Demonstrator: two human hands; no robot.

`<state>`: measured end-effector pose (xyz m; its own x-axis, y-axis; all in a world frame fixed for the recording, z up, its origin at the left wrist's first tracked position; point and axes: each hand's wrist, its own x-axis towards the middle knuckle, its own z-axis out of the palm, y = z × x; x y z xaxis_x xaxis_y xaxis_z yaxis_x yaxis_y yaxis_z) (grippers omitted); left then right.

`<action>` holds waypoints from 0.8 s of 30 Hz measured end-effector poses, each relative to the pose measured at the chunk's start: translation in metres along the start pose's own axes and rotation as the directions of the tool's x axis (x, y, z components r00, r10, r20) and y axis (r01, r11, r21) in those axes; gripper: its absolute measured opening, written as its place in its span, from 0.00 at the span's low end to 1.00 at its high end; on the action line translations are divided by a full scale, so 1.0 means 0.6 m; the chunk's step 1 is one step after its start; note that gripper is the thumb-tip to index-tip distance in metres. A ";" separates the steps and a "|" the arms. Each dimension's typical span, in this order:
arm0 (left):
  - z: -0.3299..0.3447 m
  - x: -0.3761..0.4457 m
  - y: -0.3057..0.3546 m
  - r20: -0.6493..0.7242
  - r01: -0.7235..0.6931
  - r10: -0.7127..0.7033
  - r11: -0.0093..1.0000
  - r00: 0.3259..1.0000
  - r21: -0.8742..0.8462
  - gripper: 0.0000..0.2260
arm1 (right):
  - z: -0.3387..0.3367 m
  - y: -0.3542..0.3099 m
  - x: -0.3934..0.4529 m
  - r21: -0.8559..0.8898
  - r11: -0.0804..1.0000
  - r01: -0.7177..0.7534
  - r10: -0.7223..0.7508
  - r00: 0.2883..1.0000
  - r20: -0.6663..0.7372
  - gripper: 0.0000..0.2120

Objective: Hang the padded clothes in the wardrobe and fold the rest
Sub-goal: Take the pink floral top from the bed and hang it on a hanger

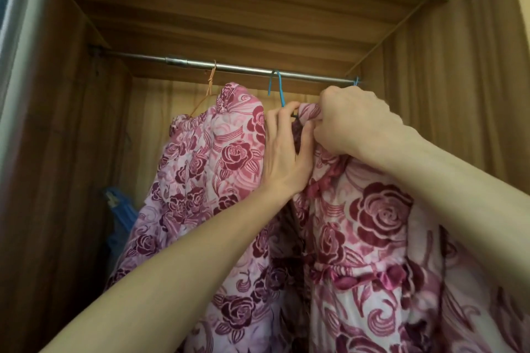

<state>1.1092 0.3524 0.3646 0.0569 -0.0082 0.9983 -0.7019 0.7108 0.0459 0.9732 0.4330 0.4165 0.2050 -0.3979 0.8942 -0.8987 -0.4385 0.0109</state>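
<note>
While both hands work at the collar, the second padded piece isn't settled yet. Right hand (pixel 352 120) is fisted around the bunched collar of the rose-print padded garment (pixel 372 223), knuckles up, just under the rail (pixel 229 67). Left hand (pixel 282 152) sits touching the right, fingers curled onto the same collar edge beside the shank of the blue hanger (pixel 279 89), thumb pressing in from below. So both hands are gripping fabric, neither free.

Blue hook is already over the rail, directly above the grip. Whether the hanger's shoulders are seated inside the garment: can't tell, hidden by hands and cloth.

Left of the grip, a matching rose-print padded piece (pixel 200 157) hangs from an orange hanger (pixel 210 80) on the same rail; looks done.

Further left and lower, something blue (pixel 120 209) in the wardrobe corner, unclear what.

My read: one padded item hung, second nearly hung, needs collar seated and release. Folding pile isn't in view, so that part's status is unknown.
</note>
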 end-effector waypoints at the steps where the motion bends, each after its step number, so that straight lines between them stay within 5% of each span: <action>1: -0.007 -0.002 -0.004 0.001 -0.005 0.005 1.000 1.000 0.000 0.27 | 0.000 -0.007 -0.002 0.013 1.000 -0.016 0.016 1.000 0.017 0.11; 13: -0.033 0.029 -0.028 0.217 0.064 -0.070 0.997 0.974 0.036 0.25 | 0.016 -0.040 0.066 0.009 0.993 -0.118 0.118 0.993 0.004 0.14; 24: 0.062 0.070 -0.031 0.211 0.212 -0.198 0.976 0.957 -0.045 0.26 | 0.041 0.009 0.153 -0.078 0.989 -0.127 0.122 0.991 -0.058 0.15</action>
<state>1.0983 0.3128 0.4071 0.0436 -0.2975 0.9537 -0.6415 0.7235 0.2550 0.9970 0.3742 0.4877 0.0708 -0.4016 0.9131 -0.9448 -0.3205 -0.0678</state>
